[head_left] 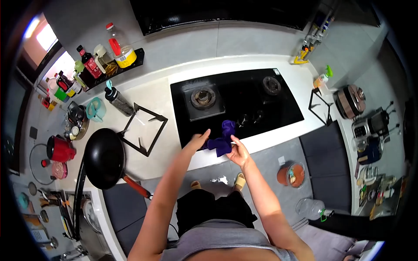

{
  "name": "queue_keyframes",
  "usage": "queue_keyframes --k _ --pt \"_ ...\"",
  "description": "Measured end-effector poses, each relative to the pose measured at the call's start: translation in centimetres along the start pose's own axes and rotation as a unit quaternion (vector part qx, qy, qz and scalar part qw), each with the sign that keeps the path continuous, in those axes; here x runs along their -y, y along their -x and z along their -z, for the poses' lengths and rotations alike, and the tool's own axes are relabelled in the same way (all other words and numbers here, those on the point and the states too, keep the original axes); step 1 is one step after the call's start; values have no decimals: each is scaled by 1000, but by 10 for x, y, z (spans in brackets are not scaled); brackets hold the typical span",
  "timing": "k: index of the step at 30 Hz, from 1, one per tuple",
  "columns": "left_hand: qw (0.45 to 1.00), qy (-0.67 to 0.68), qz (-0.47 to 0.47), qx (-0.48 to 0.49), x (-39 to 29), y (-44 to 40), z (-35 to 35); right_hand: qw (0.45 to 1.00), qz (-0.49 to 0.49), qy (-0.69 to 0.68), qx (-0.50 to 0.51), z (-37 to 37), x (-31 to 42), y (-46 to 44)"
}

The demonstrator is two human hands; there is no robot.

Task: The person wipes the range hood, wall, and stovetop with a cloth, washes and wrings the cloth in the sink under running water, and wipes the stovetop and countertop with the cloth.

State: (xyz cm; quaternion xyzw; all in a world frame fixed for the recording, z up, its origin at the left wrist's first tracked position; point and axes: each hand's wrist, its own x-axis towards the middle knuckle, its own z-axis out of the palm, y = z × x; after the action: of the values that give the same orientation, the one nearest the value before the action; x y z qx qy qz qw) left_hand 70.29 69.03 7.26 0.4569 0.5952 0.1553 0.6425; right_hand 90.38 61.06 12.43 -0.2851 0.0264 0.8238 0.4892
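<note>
A dark purple cloth (223,141) hangs bunched between my two hands, over the front edge of the black gas cooktop (235,98). My left hand (199,142) grips the left end of the cloth, thumb raised. On the other side, my right hand (238,153) pinches its right edge between thumb and fingers. Behind the cloth are the control knobs (250,117). Both burners lie bare: the left burner (203,98) within a square metal plate, the right burner (271,86) farther back. The pan supports are off them.
One pan support (162,130) lies on the left counter beside a black wok (104,158) with a red handle; another pan support (328,117) is on the right counter. Bottles line a wall shelf (114,71). A trash bin (297,175) and plastic jug (310,209) stand on the floor.
</note>
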Motion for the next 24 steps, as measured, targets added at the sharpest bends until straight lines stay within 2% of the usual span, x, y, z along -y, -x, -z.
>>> queue_keyframes --k 2,3,4,6,7,10,11,14,15,18,19,20,22,23,24 --pt "989 94 66 96 -27 23 -27 999 -27 40 5 5 18 -2" --pt "981 155 27 110 -41 39 -44 995 -30 98 10 4 29 -1" --pt "983 169 46 59 -36 25 -55 986 14 165 -10 -3 37 5" --pt "947 289 -79 120 -35 13 -77 961 -7 270 -63 8 63 4" --pt "934 344 -67 67 -49 21 -87 947 6 313 -72 10 71 5" --pt "918 358 -155 70 -44 10 -104 932 24 344 -107 29 102 3" --pt "876 448 -165 67 -45 9 -120 941 47 317 -111 33 108 0" --pt "818 569 -75 29 -72 28 -133 950 11 298 -92 47 127 -10" --pt "840 533 -96 -31 -71 25 -139 937 -34 344 -55 40 136 -2" --pt "894 407 -160 -99 -52 8 -145 836 44 533 -122 33 127 2" --pt "895 409 -150 -96 -58 13 -145 708 237 656 -112 51 123 -11" --pt "896 411 -141 -94 -64 19 -143 538 405 728 -131 71 121 -21" --pt "895 419 -124 -90 -76 29 -141 634 398 660 -60 60 123 -22" --pt "919 329 -162 -147 -66 19 -143 712 344 613 10 55 122 -23" --pt "922 298 -197 -147 -65 22 -146 744 282 605 35 51 120 -21"
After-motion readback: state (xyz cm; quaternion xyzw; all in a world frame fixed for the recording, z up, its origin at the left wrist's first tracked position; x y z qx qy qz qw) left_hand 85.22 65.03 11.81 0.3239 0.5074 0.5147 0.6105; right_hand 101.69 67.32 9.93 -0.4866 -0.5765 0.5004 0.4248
